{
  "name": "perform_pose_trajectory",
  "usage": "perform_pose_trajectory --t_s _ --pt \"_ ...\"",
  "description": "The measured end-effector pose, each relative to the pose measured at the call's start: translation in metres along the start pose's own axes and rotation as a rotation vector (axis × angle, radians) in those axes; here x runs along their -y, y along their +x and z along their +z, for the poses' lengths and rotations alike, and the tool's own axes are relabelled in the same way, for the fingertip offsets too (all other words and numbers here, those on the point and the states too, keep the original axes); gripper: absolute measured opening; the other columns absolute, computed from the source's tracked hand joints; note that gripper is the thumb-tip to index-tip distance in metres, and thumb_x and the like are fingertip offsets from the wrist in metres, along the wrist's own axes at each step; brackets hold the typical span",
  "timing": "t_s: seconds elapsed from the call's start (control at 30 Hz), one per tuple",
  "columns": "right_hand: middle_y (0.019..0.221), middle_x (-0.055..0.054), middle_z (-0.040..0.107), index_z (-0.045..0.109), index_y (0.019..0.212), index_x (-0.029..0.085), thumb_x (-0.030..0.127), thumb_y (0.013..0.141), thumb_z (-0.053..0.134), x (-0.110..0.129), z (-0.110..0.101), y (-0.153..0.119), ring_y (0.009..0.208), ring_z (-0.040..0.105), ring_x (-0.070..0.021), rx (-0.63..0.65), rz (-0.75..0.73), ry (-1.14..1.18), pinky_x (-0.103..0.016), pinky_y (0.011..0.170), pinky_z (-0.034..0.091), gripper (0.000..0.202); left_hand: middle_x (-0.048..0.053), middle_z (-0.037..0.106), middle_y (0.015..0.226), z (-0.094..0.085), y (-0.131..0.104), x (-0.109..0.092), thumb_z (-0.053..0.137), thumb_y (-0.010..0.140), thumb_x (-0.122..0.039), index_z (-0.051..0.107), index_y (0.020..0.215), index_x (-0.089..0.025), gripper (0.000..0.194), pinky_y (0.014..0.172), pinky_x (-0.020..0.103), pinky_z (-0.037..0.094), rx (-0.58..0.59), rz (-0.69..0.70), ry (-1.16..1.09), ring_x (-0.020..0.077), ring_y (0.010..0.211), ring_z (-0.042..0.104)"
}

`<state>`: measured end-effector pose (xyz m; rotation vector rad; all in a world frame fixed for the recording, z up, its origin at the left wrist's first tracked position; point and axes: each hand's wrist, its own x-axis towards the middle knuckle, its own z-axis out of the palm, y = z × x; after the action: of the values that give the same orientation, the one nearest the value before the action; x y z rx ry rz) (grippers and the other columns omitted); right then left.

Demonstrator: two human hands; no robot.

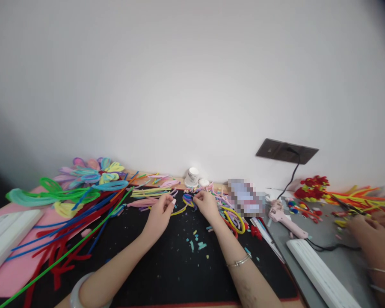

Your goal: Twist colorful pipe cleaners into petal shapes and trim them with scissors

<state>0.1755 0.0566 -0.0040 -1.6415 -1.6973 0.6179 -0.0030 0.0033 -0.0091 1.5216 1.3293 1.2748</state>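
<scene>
My right hand (pixel 207 204) pinches the edge of a small looped pipe-cleaner piece (pixel 188 200) in blue and purple, over the black mat (pixel 167 265). A yellow pipe-cleaner strand (pixel 179 211) runs from beside that piece toward my left hand (pixel 161 210). My left thumb and fingertips are pressed together; whatever they hold is too small to make out. Pink pipe cleaners (pixel 144 202) lie just left of my left hand. Bent yellow pipe cleaners (pixel 235 222) lie right of my right wrist. Light-blue clippings (pixel 197 245) are scattered on the mat between my forearms.
Pipe-cleaner flowers (pixel 93 171) and long red strips (pixel 59 256) cover the left side. A white paper cup (pixel 191 177) stands by the wall. To the right are a pink glue gun (pixel 288 223), a white power strip (pixel 321 271) and another person's hands (pixel 370 237).
</scene>
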Motion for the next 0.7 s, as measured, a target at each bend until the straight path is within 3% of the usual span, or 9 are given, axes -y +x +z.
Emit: perform_pose_trajectory --t_s 0.17,0.27,0.33,0.43,0.53,0.7 --pt "0.056 0.0 0.056 0.064 0.078 0.015 0.02 0.076 0.05 0.011 -0.017 0.003 0.055 0.051 -0.0135 -0.091 -0.152 -0.188 -0.024 0.057 0.034 0.015 -0.005 0.04 0.059 -0.001 0.0 -0.003 0.041 0.085 -0.037 0.044 0.073 -0.021 0.021 0.053 0.023 0.03 -0.04 -0.002 -0.004 0.0129 0.054 0.039" --pt "0.068 -0.002 0.06 0.066 0.079 0.016 0.013 0.073 0.054 0.025 -0.018 0.003 0.065 0.053 -0.0141 0.087 -0.341 -0.218 -0.024 0.063 0.037 0.014 -0.005 0.036 0.055 -0.002 -0.003 -0.007 0.038 0.086 -0.039 0.039 0.062 -0.02 0.031 0.051 0.024 0.026 -0.029 0.035 -0.01 0.0126 0.052 0.036" --pt "0.079 -0.003 0.061 0.066 0.079 0.017 0.011 0.068 0.058 0.034 -0.011 0.0 0.074 0.054 -0.0149 0.275 -0.49 -0.258 -0.024 0.069 0.038 0.015 -0.005 0.032 0.051 -0.002 -0.007 -0.012 0.034 0.088 -0.04 0.035 0.056 -0.02 0.037 0.05 0.025 0.023 0.071 0.078 0.006 0.0118 0.049 0.032" --pt "0.082 -0.005 0.06 0.065 0.077 0.015 0.007 0.065 0.059 0.041 0.003 -0.006 0.077 0.054 -0.0151 0.466 -0.557 -0.347 -0.023 0.069 0.039 0.015 -0.005 0.029 0.049 0.0 -0.015 -0.019 0.036 0.088 -0.036 0.035 0.051 -0.019 0.041 0.05 0.026 0.019 0.327 0.239 0.103 0.0102 0.047 0.028" --pt "0.079 -0.005 0.06 0.064 0.069 0.014 0.003 0.065 0.054 0.043 0.012 -0.01 0.074 0.054 -0.0141 0.508 -0.554 -0.401 -0.022 0.067 0.038 0.016 -0.005 0.03 0.048 0.004 -0.024 -0.023 0.038 0.088 -0.033 0.039 0.05 -0.018 0.041 0.05 0.026 0.019 0.504 0.402 0.242 0.0095 0.046 0.028" --pt "0.072 -0.003 0.062 0.062 0.069 0.015 -0.001 0.064 0.048 0.045 0.01 -0.012 0.07 0.053 -0.0132 0.534 -0.541 -0.397 -0.021 0.065 0.037 0.022 -0.004 0.033 0.049 0.007 -0.03 -0.024 0.038 0.089 -0.033 0.044 0.055 -0.018 0.038 0.051 0.026 0.02 0.598 0.544 0.394 0.0109 0.047 0.03"
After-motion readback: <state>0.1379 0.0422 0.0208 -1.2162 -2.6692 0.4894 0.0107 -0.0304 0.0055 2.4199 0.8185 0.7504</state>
